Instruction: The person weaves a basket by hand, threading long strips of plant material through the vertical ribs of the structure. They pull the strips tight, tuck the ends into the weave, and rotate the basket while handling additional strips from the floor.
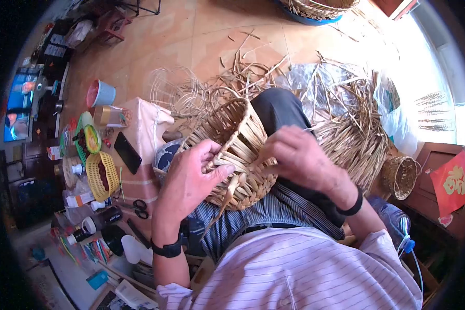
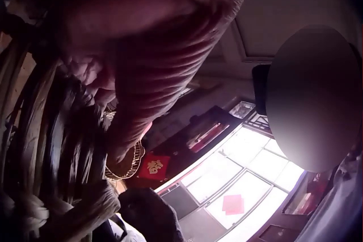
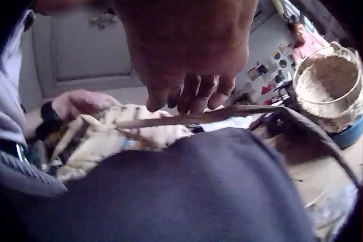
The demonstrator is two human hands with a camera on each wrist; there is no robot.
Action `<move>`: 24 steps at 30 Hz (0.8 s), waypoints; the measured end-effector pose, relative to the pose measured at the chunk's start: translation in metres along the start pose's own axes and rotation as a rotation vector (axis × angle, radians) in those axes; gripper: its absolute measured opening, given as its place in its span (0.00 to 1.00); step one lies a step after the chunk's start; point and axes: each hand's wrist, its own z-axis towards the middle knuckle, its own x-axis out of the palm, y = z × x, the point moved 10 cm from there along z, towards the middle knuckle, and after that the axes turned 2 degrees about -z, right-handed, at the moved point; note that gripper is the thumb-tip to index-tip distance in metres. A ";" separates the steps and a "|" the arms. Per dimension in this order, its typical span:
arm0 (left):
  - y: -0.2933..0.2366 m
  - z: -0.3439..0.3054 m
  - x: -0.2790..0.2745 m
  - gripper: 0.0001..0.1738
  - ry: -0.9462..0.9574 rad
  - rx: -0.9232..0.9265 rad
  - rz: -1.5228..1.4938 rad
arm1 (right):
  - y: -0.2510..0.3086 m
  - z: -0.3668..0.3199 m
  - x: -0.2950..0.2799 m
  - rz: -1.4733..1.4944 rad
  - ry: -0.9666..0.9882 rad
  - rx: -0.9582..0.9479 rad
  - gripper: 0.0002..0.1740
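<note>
A woven straw basket (image 1: 245, 134) lies tilted across the lap, with loose strand ends on its outer wall. The left hand (image 1: 188, 178) grips its near side, fingers over the rim and thumb along the outside. In the left wrist view that hand (image 2: 153, 43) looms large over the dark basket ribs (image 2: 51, 134). At the basket's right side, the right hand (image 1: 299, 157) has its fingers curled. In the right wrist view, the fingertips of the right hand (image 3: 193, 97) pinch a long brown strand (image 3: 255, 108) that runs out from the basket wall (image 3: 133, 120).
Loose straw (image 1: 351, 139) and plastic sheeting (image 1: 320, 75) cover the floor ahead. At left a table (image 1: 142, 178) carries a phone (image 1: 127, 153), scissors (image 1: 140, 208) and a yellow basket (image 1: 102, 175). A small basket (image 1: 399, 177) stands at right. Another person (image 3: 306, 40) is in the background.
</note>
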 end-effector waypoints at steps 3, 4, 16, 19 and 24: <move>0.000 -0.003 0.004 0.19 0.069 0.020 0.052 | 0.012 0.004 0.024 0.046 0.008 0.036 0.21; 0.000 -0.004 0.004 0.19 0.071 0.035 0.070 | 0.012 0.003 0.027 0.081 0.002 0.062 0.20; -0.012 -0.015 0.005 0.16 -0.028 0.187 0.095 | 0.058 0.016 0.025 -0.272 0.028 0.170 0.12; -0.009 -0.015 0.003 0.17 -0.056 0.246 0.111 | 0.063 0.019 0.027 -0.268 0.032 0.121 0.15; -0.007 -0.010 0.004 0.17 -0.034 0.245 0.176 | 0.032 -0.004 0.038 -0.032 0.014 0.352 0.18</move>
